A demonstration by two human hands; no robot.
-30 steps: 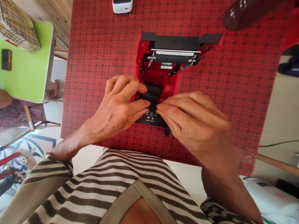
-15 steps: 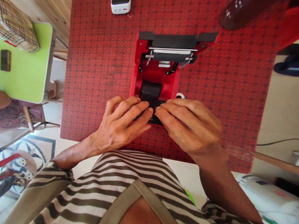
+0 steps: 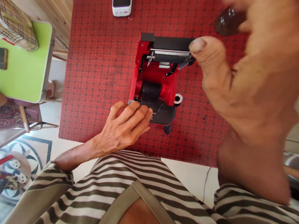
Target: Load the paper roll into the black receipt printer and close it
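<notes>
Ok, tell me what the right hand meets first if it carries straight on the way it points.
The right hand leads with its thumb toward the black plate of the open red printer. The hand is raised, so depth is unclear; it might pass above.

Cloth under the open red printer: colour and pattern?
A red woven tablecloth with a repeating dark diamond pattern; it shows best in the head view.

I'm seeing the right hand point(image 3: 245, 84) lifting off the printer point(image 3: 154, 73), and what looks like a white roll point(image 3: 177, 100) showing beside it.
</notes>
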